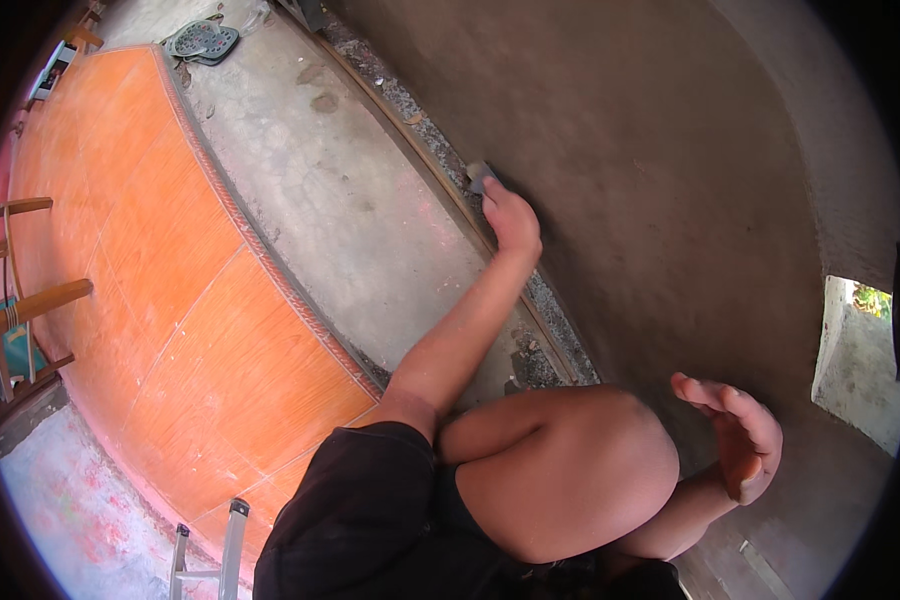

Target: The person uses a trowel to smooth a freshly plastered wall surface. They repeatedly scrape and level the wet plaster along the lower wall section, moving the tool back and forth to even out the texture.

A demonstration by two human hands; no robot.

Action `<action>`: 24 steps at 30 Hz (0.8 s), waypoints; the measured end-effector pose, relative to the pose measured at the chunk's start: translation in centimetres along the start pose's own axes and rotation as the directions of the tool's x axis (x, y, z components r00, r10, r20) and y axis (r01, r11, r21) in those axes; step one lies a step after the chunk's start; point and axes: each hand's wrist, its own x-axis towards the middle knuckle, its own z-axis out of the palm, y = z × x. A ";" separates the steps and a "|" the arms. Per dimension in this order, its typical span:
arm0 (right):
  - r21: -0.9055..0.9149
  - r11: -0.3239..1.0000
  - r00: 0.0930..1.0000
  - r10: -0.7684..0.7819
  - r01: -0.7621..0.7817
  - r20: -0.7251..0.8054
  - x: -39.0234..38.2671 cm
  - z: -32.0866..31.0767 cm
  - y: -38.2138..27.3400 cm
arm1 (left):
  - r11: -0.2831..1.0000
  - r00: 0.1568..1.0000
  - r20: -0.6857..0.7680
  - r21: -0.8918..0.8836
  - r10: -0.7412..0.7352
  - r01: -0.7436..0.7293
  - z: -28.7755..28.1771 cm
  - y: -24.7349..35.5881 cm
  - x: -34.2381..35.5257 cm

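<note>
My left hand (pixel 515 222) reaches forward along the foot of a brown plastered wall (pixel 660 190). Its fingers close on a small flat grey piece (pixel 483 179), blade-like, with a tan patch at its far end; its exact kind is hard to make out. That piece is over a narrow strip of grey crumbly rubble (pixel 432 135) between the wall and a long thin wooden batten (pixel 395 118). My right hand (pixel 745 440) is raised beside my bent knee, close to the wall, fingers curved and apart, with nothing in it.
Orange wood-patterned flooring (pixel 170 270) lies left of a bare concrete strip (pixel 320 190). Wooden furniture (pixel 35 305) stands at far left, metal ladder legs (pixel 232 545) at lower left. Dark sandals (pixel 205 42) lie at the far end. A pale-edged opening (pixel 830 340) breaks the wall at right.
</note>
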 end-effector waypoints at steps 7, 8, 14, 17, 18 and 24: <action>-0.006 1.000 0.998 -0.027 0.027 -0.051 -0.9 0.2 0.4 | 0.994 0.983 0.183 0.106 0.009 -0.029 -0.8 1.5 0.1; -0.016 1.000 0.998 -0.027 0.027 -0.048 -1.1 0.1 0.5 | 0.986 0.979 0.203 0.164 -0.031 -0.003 -2.4 -0.6 -3.4; 0.027 0.998 0.997 -0.051 0.053 -0.064 -1.3 0.0 0.5 | 0.993 0.989 0.143 0.117 -0.025 0.008 -0.9 2.9 -2.1; 0.012 0.998 0.998 -0.054 0.055 -0.036 -0.3 0.7 -0.2 | 0.996 0.977 0.190 -0.023 0.094 -0.091 2.1 6.5 4.1; 0.019 1.000 0.998 -0.012 0.014 -0.064 0.0 1.2 -0.4 | 0.998 0.988 0.147 -0.001 0.056 -0.056 2.1 5.8 4.2; -0.092 0.988 0.805 0.046 -0.124 -0.592 0.9 4.2 -0.6 | 0.973 0.984 0.160 0.203 0.077 -0.109 -1.8 -0.7 -3.2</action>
